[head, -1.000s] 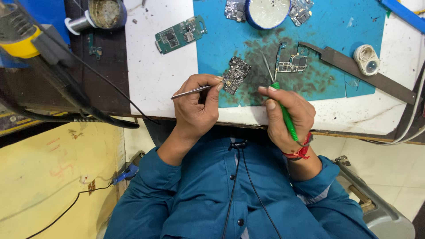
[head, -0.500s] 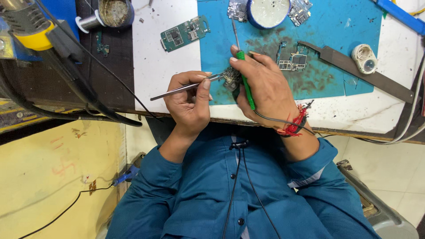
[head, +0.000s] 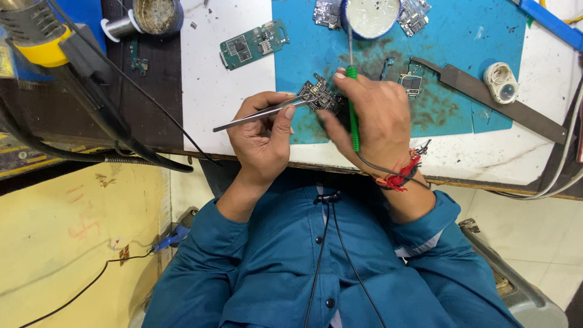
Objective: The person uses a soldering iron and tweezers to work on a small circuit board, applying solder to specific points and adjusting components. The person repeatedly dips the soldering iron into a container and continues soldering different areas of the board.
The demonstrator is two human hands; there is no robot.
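The left hand [head: 261, 136], at frame centre, pinches metal tweezers [head: 258, 114] between thumb and fingers; their tips meet a small dark circuit board [head: 322, 95] on the blue mat [head: 461, 36]. The right hand [head: 370, 118], just right of it, is curled around a green-handled soldering iron [head: 353, 106] held upright, its fingertips blurred, and it hides part of the board. The iron's tip reaches toward a round tin [head: 370, 15] cut off at the top edge. A green circuit board [head: 252, 44] lies at upper left.
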